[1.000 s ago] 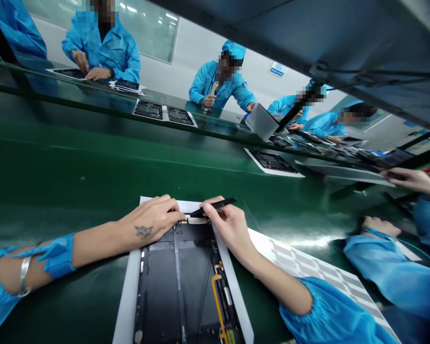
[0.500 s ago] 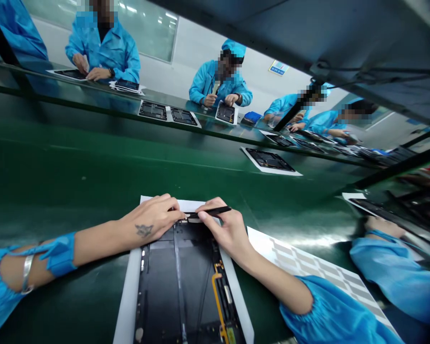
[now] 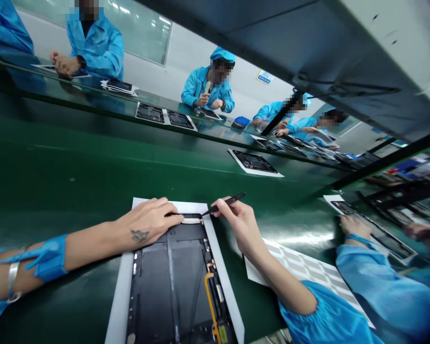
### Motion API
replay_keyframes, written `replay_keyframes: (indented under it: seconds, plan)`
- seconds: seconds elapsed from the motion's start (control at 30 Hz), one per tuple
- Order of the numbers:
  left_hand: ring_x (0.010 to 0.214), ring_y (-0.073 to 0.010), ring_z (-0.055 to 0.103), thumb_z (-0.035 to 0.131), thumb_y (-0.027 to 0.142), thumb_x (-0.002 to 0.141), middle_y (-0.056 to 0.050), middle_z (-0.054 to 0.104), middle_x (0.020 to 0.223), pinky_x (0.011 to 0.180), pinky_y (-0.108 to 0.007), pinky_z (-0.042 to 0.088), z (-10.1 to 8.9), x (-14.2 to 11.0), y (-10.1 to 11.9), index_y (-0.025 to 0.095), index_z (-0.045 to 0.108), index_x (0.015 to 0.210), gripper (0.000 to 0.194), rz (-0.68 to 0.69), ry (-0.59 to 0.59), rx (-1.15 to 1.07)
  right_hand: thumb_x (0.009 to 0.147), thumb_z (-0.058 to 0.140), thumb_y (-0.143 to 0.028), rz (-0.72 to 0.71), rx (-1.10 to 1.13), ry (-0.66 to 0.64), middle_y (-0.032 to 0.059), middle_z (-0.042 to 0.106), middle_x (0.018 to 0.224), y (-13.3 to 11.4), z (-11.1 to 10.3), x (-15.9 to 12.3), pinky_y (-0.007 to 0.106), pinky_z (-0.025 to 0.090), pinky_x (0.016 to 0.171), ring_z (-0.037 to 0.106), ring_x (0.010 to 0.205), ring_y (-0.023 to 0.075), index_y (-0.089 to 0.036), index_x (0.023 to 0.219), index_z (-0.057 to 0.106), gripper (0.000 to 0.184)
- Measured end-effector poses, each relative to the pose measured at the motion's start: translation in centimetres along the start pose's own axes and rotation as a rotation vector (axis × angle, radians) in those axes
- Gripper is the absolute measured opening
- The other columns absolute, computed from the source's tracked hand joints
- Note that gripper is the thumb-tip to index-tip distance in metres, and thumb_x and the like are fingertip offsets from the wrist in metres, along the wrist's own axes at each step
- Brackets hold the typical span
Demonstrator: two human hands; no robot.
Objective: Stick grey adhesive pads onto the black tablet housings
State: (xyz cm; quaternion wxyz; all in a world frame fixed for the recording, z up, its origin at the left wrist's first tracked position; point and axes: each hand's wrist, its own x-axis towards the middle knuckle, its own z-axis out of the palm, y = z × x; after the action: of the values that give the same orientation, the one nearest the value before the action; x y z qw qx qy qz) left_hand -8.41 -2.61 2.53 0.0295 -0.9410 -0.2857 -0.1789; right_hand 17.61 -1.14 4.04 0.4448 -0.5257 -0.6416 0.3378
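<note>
My left hand (image 3: pixel 148 222) bends over the top end of an opened tablet housing (image 3: pixel 188 277), its thumb and fingertips pressed there, next to a small white strip (image 3: pixel 192 221). Part of the top-left corner is hidden beneath it. My right hand (image 3: pixel 240 220) is closed on black tweezers (image 3: pixel 226 204), held between thumb and fingers. Their tip comes down at the right end of the white strip, by the top-right corner. Inside the dark housing run an orange flex cable (image 3: pixel 210 298) and a pale lengthwise line. Under the housing lies a white sheet (image 3: pixel 119 306).
A sheet of grey labels (image 3: pixel 308 267) lies to the right, near a co-worker's sleeve (image 3: pixel 383 272) and another housing (image 3: pixel 380 229). Ahead, one more housing (image 3: pixel 256 161) rests on the green bench (image 3: pixel 75 191). Co-workers sit across, and a shelf (image 3: pixel 265 38) hangs overhead.
My right hand and the tweezers have moved right, from the middle of the top edge to its right corner. More of the white strip shows. My left hand stays at the top edge.
</note>
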Motion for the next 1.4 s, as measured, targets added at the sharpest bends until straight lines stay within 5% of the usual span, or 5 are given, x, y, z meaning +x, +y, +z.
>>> replay_keyframes:
  seconds: [0.43, 1.27, 1.4]
  plan:
    - [0.088, -0.0210, 0.057, 0.042, 0.002, 0.094, -0.009, 0.065, 0.111, 0.073, -0.032, 0.048, -0.32, -0.10, 0.12, 0.019, 0.061, 0.124, 0.040, 0.020, 0.005, 0.031, 0.083, 0.068, -0.055, 0.098, 0.108, -0.013, 0.0013, 0.063, 0.062, 0.46, 0.43, -0.23, 0.032, 0.044, 0.073, 0.059, 0.068, 0.0186, -0.017, 0.077, 0.071, 0.038]
    - [0.086, -0.0199, 0.055, 0.041, 0.004, 0.094, -0.008, 0.062, 0.113, 0.071, -0.030, 0.044, -0.39, -0.03, 0.07, 0.023, 0.060, 0.126, 0.042, 0.010, -0.044, 0.051, 0.087, 0.061, -0.054, -0.029, -0.050, -0.094, 0.0037, 0.065, 0.066, 0.61, 0.42, 0.08, 0.029, 0.044, 0.065, 0.059, 0.068, 0.0189, -0.019, 0.062, 0.063, 0.044]
    - [0.086, -0.0199, 0.054, 0.038, 0.004, 0.095, -0.008, 0.061, 0.114, 0.071, -0.030, 0.044, -0.96, 0.14, -0.01, 0.023, 0.060, 0.126, 0.043, 0.013, -0.096, 0.061, 0.085, 0.063, -0.057, 0.010, 0.030, 0.009, 0.0026, 0.065, 0.064, 1.06, 0.26, 0.59, 0.031, 0.047, 0.068, 0.061, 0.067, 0.0193, -0.018, 0.071, 0.067, 0.042]
